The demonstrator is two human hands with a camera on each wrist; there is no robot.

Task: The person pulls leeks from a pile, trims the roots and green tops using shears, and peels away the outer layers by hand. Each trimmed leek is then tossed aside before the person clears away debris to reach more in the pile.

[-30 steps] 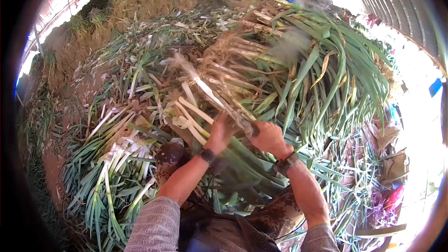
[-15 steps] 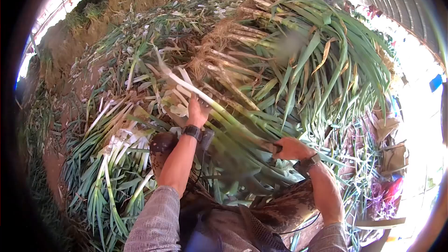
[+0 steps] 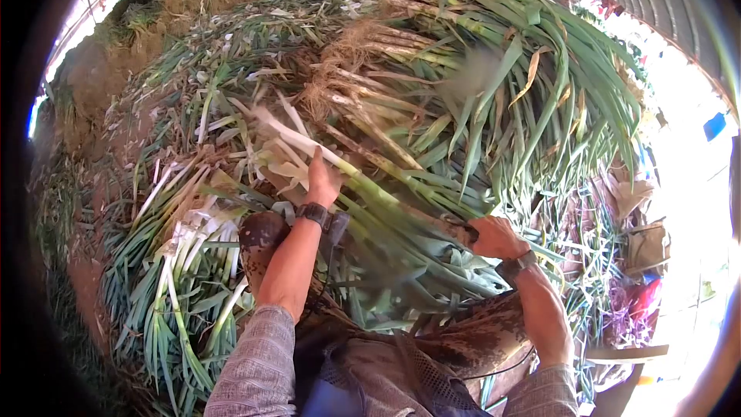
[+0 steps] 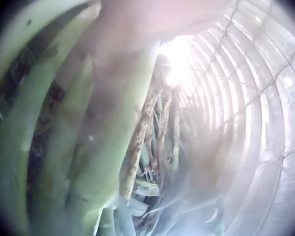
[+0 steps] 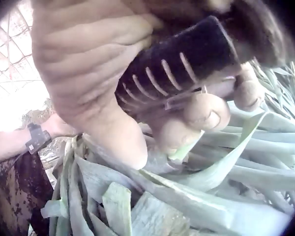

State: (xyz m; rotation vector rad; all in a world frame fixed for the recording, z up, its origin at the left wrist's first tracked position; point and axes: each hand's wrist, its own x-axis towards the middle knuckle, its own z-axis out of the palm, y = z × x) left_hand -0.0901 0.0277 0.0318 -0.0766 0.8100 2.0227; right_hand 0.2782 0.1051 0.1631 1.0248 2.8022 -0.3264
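A leek (image 3: 297, 137) with a white shank lies diagonally, its root end at the upper left. My left hand (image 3: 323, 182) grips it where white turns green, thumb along the shank. In the left wrist view, green stalks (image 4: 113, 142) run below the blurred hand (image 4: 162, 19). Over the leek's green leaves is my right hand (image 3: 499, 238). The right wrist view shows that hand (image 5: 96, 73) curled round a black slotted handle (image 5: 174, 69), its thumb down against the leaves (image 5: 187, 196). What the handle belongs to is hidden.
A big heap of rooted leeks (image 3: 525, 100) lies at the upper right. Leeks with white shanks (image 3: 193, 239) lie at the left, by the camouflage-clad knee (image 3: 262, 235). Loose leaves cover the ground; pink strands (image 3: 625, 320) lie at the right.
From close together, my hands have moved apart, the left up and leftward along the leek, the right toward the right. The heap now appears slightly higher and further left in the head view.
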